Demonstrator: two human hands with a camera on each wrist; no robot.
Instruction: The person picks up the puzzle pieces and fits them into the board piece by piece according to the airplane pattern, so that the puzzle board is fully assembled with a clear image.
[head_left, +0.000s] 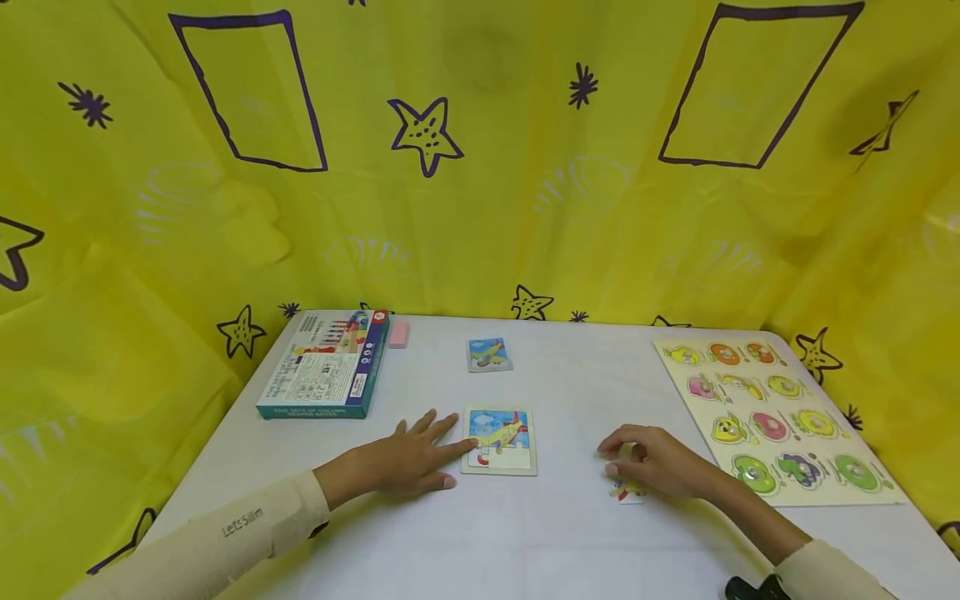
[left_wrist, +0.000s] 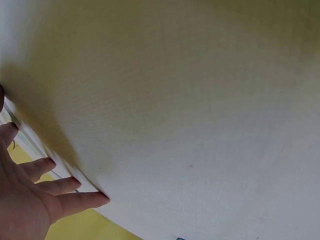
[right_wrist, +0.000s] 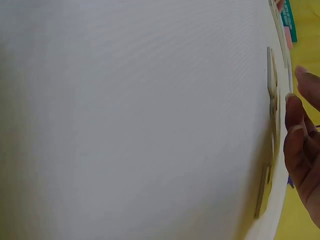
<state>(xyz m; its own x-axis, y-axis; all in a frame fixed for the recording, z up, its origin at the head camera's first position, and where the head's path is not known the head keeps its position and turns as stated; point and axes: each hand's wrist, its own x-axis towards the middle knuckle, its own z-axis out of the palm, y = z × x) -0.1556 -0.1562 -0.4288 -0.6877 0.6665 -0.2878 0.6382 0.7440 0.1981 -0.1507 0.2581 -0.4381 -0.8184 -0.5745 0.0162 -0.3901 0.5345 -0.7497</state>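
A small framed jigsaw puzzle (head_left: 498, 442) with a yellow aeroplane on blue sky lies mid-table; its lower part shows pale gaps. My left hand (head_left: 408, 458) rests flat to its left, fingers spread, with the index fingertip on the puzzle's left edge. In the left wrist view, the spread fingers (left_wrist: 82, 201) touch the white surface. My right hand (head_left: 660, 462) hovers with loosely bent fingers over loose puzzle pieces (head_left: 628, 492), partly hidden beneath it. In the right wrist view, thin pieces (right_wrist: 262, 192) lie below the fingers, and nothing shows between thumb and fingertips.
A picture card (head_left: 489, 354) with a similar aeroplane lies behind the puzzle. At back left are a teal-edged box (head_left: 326, 362) and a pink block (head_left: 399, 334). A fruit peg board (head_left: 772, 417) occupies the right side. Yellow patterned cloth (head_left: 480, 208) hangs behind the white table.
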